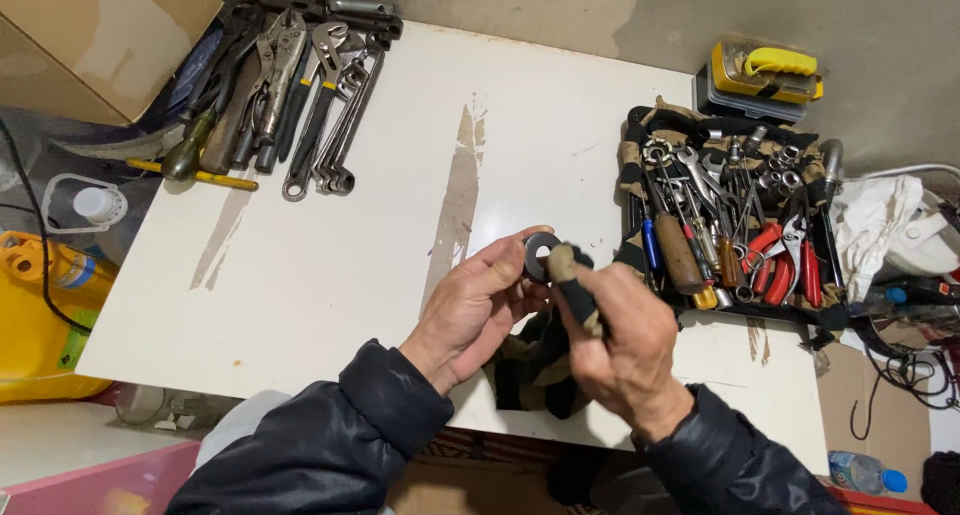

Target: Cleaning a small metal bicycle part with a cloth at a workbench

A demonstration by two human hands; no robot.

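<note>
My left hand [478,307] pinches dark ring [541,256] upright, hole facing me. My right hand [622,347] closed round tool handle [573,288]; long axis slants up-left, tip touching ring's right edge. Both above white table [330,265], tool tray [730,225] right of grip.

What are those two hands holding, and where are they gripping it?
The left hand pinches a dark ring-shaped part by its rim. The right hand grips a tool handle, black with a tan end, around its middle. What kind of tool it is cannot be told.
</note>
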